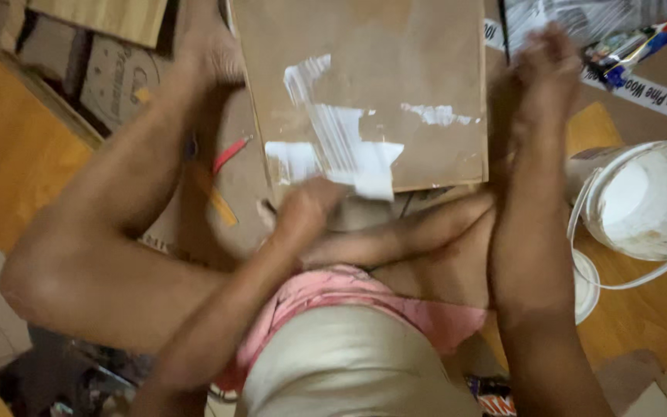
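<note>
Head view, single frame, heavy motion blur. Person seated on the orange-brown wooden floor (642,316), legs spread around a flat brown rectangular board (364,62) that lies between a left foot (210,54) and a right foot (550,54). The board carries irregular streaks of white coating (333,139), mostly on its near half; the far half is bare. The left hand (310,208) sits at the board's near edge, grip closed around a small flat white-smeared spreading tool (374,184) whose blade touches the lowest white patch. A right forearm (411,228) runs under the near edge toward the same spot. The right hand is lost in blur behind the left, so I cannot tell its grip. On the person's right stands a white plastic bucket with a thin white handle (650,201), inside smeared white, and a round white lid (584,282) lies just beside it on the floor. A red-handled tool (229,154) lies left of the board, untouched. Judgement: the step in hand is spreading the coating, with coverage partial and patchy. A further stroke would call for the blade held flat, even pressure toward the bare brown area, and fresh material from the bucket once the blade runs dry.
</note>
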